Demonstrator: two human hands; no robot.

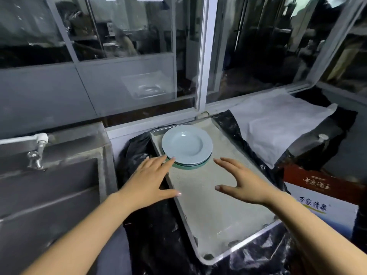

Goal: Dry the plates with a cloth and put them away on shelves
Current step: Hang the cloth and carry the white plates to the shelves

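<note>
Plates lie stacked just beyond both open hands; left hand touches the near-left rim, right hand is just short.

We count one stack of plates, exact number unclear, one tray, two hands, left and right, one tap, one box.

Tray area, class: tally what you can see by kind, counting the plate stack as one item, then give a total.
Plate stack: 1 (number of plates unclear)
Tray: 1
Hands: 2, left hand, right hand
Tap: 1
Cardboard box: 1
Total: 6
</note>
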